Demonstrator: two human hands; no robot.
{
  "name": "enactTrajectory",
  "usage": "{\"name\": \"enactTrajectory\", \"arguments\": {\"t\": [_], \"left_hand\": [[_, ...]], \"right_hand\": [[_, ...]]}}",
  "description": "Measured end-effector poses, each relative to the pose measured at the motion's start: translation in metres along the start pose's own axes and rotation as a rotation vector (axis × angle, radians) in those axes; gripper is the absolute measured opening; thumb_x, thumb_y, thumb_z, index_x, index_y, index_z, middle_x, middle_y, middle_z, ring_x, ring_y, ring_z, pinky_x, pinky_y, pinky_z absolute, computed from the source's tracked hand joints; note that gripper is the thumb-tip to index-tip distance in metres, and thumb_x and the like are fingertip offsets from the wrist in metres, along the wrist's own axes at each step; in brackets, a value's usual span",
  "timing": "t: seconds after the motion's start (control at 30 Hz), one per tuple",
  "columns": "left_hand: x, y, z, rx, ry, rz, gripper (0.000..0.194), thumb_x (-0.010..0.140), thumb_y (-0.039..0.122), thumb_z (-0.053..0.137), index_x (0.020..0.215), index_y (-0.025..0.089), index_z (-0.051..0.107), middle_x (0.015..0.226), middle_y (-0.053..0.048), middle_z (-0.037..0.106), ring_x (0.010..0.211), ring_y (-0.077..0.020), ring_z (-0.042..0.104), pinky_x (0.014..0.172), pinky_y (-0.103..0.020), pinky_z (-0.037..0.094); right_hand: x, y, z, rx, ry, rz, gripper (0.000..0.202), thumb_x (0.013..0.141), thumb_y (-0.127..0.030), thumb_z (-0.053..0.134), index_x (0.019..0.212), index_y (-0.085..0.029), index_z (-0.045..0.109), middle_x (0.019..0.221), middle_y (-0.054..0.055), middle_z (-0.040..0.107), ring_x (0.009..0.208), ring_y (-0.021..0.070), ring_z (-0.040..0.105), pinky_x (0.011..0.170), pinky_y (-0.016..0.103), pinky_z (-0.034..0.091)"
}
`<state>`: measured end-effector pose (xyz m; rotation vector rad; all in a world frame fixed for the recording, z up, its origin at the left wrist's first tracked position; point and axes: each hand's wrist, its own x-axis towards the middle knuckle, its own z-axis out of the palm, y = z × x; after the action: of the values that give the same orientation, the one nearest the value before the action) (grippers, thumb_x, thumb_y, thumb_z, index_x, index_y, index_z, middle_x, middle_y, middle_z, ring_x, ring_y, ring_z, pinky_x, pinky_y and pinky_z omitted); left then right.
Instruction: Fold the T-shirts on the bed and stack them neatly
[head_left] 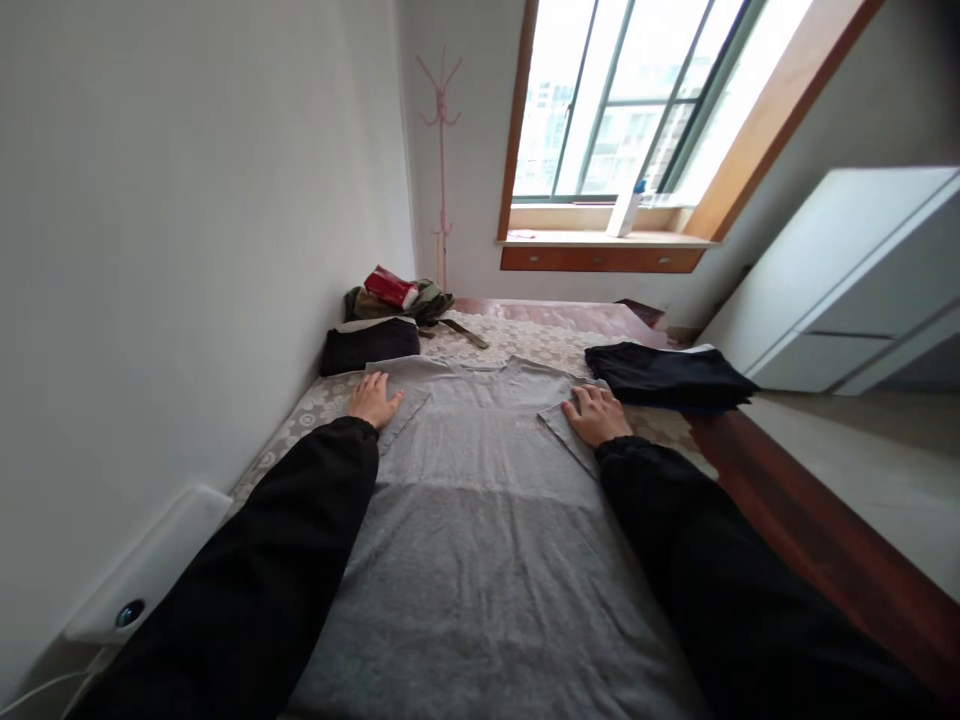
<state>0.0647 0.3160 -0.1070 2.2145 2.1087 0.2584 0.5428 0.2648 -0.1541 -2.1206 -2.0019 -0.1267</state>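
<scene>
A grey T-shirt [480,490] lies spread out on the table, its neckline at the far end and its body reaching towards me. My left hand [374,401] rests flat on the left sleeve, fingers stretched out. On the right sleeve lies my right hand [598,414], its fingers extended and palm down. Both sleeves of the shirt lie angled beside the body, and a faint crease crosses its middle. Neither hand grips the cloth.
Folded dark clothes [667,374] lie at the right edge, and another dark folded bundle [370,346] sits by the left wall. Behind that are a red packet [390,287] and an olive bag [433,300]. A white device [150,560] stands at the near left. A pink coat rack [442,160] stands beyond.
</scene>
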Motion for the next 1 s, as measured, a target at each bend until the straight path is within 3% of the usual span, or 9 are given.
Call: {"name": "enactTrajectory", "arguments": {"t": [0.17, 0.43, 0.57, 0.7, 0.77, 0.87, 1.0], "left_hand": [[0.003, -0.002, 0.017, 0.011, -0.008, 0.033, 0.080, 0.111, 0.052, 0.036, 0.174, 0.002, 0.037, 0.185, -0.024, 0.027, 0.173, -0.0412, 0.027, 0.142, -0.060, 0.024], [0.018, -0.018, 0.035, -0.024, 0.015, 0.064, 0.087, 0.107, 0.055, 0.039, 0.174, 0.000, 0.038, 0.184, -0.026, 0.027, 0.173, -0.0450, 0.025, 0.142, -0.064, 0.019], [0.020, -0.023, 0.041, -0.093, 0.047, 0.061, 0.083, 0.107, 0.054, 0.045, 0.174, 0.004, 0.042, 0.183, -0.024, 0.030, 0.172, -0.0439, 0.027, 0.142, -0.063, 0.019], [0.023, -0.027, 0.044, -0.210, 0.105, 0.056, 0.070, 0.108, 0.048, 0.057, 0.166, 0.009, 0.055, 0.179, -0.023, 0.042, 0.170, -0.0418, 0.034, 0.143, -0.060, 0.021], [0.029, -0.032, 0.043, -0.286, 0.158, 0.034, 0.059, 0.110, 0.043, 0.060, 0.160, 0.013, 0.060, 0.172, -0.021, 0.052, 0.164, -0.0374, 0.045, 0.141, -0.057, 0.032], [0.043, -0.045, 0.036, -0.393, 0.239, -0.055, 0.048, 0.112, 0.042, 0.066, 0.152, 0.017, 0.064, 0.155, -0.017, 0.065, 0.141, -0.0322, 0.066, 0.123, -0.056, 0.056], [0.065, -0.062, 0.023, -0.455, 0.286, -0.164, 0.042, 0.108, 0.042, 0.075, 0.141, 0.016, 0.068, 0.137, -0.013, 0.072, 0.118, -0.0273, 0.074, 0.104, -0.050, 0.066]], "right_hand": [[-0.002, 0.004, 0.017, -0.064, 0.011, -0.022, 0.068, 0.112, -0.048, 0.043, 0.169, -0.011, 0.055, 0.179, 0.018, 0.040, 0.170, 0.0375, 0.028, 0.140, 0.059, 0.022], [0.003, 0.007, 0.026, -0.045, -0.070, 0.021, 0.080, 0.114, -0.062, 0.044, 0.176, -0.012, 0.046, 0.183, 0.016, 0.034, 0.171, 0.0334, 0.028, 0.143, 0.049, 0.010], [-0.001, 0.002, 0.020, -0.001, -0.014, 0.019, 0.073, 0.113, -0.056, 0.051, 0.171, -0.011, 0.053, 0.179, 0.016, 0.042, 0.168, 0.0323, 0.034, 0.141, 0.047, 0.017], [-0.002, 0.002, 0.004, 0.044, 0.118, 0.048, 0.053, 0.112, -0.040, 0.055, 0.158, -0.015, 0.065, 0.167, 0.014, 0.057, 0.156, 0.0300, 0.049, 0.134, 0.042, 0.034], [-0.002, 0.009, -0.005, 0.053, 0.199, 0.130, 0.047, 0.113, -0.031, 0.050, 0.154, -0.015, 0.067, 0.159, 0.017, 0.061, 0.148, 0.0337, 0.055, 0.126, 0.047, 0.041], [-0.003, 0.022, -0.016, 0.052, 0.273, 0.256, 0.046, 0.114, -0.027, 0.045, 0.152, -0.010, 0.066, 0.152, 0.022, 0.062, 0.139, 0.0390, 0.059, 0.117, 0.051, 0.047], [-0.003, 0.036, -0.023, 0.041, 0.246, 0.277, 0.042, 0.113, -0.029, 0.056, 0.148, -0.011, 0.069, 0.143, 0.021, 0.065, 0.126, 0.0354, 0.067, 0.106, 0.042, 0.052]]}}
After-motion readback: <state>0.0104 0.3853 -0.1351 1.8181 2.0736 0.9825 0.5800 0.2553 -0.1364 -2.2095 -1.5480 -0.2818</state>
